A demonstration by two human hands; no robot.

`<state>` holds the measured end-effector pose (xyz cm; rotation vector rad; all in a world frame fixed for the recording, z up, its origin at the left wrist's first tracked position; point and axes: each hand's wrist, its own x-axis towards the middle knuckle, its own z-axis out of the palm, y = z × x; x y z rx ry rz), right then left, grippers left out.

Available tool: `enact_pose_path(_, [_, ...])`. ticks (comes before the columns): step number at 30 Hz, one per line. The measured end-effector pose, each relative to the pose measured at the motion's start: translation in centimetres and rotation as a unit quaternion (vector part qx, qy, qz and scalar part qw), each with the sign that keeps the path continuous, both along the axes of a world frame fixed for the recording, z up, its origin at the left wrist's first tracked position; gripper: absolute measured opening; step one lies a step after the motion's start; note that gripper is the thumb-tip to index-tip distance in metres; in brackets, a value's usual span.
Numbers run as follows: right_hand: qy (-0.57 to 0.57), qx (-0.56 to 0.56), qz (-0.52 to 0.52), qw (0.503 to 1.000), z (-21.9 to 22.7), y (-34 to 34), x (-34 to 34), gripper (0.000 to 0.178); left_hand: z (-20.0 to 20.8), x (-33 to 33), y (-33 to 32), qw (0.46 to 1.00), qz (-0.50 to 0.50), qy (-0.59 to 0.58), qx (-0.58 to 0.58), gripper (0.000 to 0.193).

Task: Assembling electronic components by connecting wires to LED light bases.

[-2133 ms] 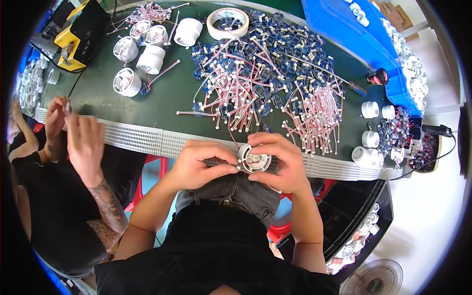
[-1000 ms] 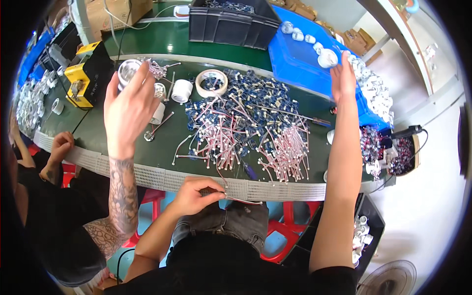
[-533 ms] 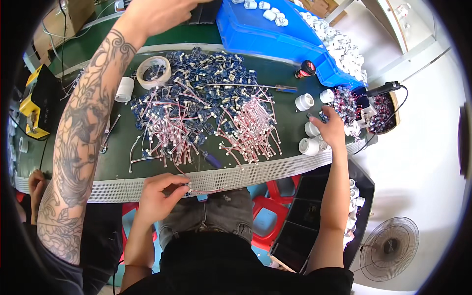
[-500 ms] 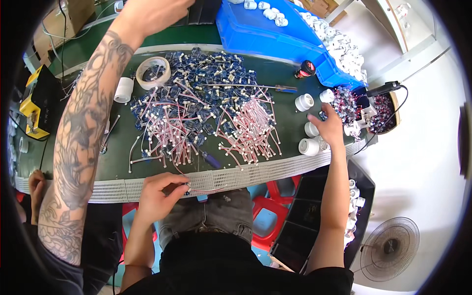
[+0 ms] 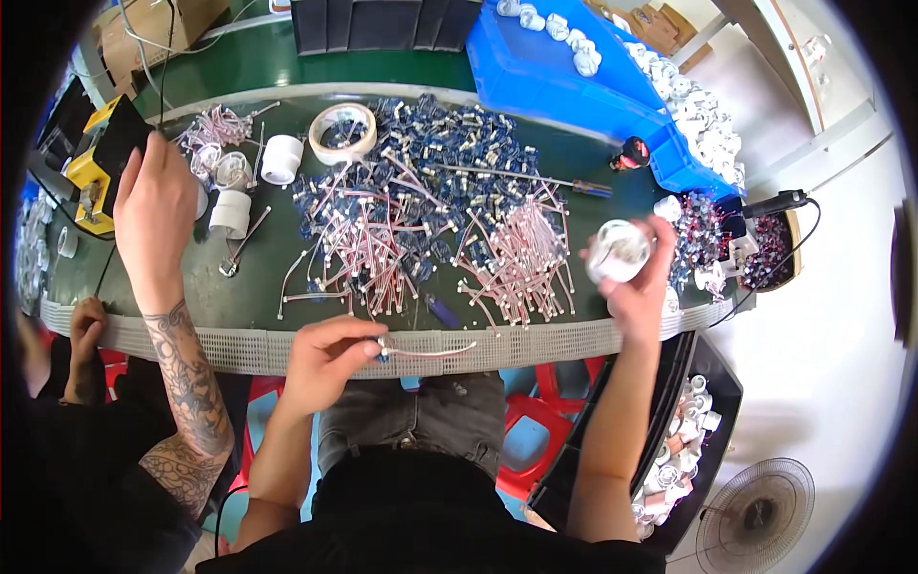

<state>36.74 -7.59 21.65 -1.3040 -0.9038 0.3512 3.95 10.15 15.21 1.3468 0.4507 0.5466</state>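
Observation:
My left hand is closed in a pinch over the near edge of the bench. Between thumb and fingertips is a small blue circuit board, its red-and-white wire lead pointing right. On the right, my right hand grips a round white plastic housing, slightly blurred, its open end facing up. Left of that housing lies a pile of red-and-white wire leads. Behind it spreads a large heap of blue circuit boards. A purple-handled tool rests between the wire piles.
A co-worker's tattooed arm reaches over the bench at left, near white housings. A tape roll, a long screwdriver and a blue bin stand farther back. A black crate sits lower right.
My right hand has picked up a white housing and brought it left and nearer. My left hand still pinches the board. The co-worker's arm has drawn back to the left.

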Motion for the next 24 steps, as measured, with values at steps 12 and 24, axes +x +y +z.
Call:
enact_pose_path(12, [-0.175, 0.039, 0.069, 0.981, -7.3, 4.3, -11.8, 0.068, -1.2, -0.6, -1.3, 0.97, 0.208, -0.091, -0.083, 0.017])
enact_pose_path(24, [-0.156, 0.017, 0.064, 0.986, -9.0, 4.1, -13.8, 0.079, -1.2, -0.3, -2.4, 0.975, 0.185, -0.069, -0.1, 0.017])
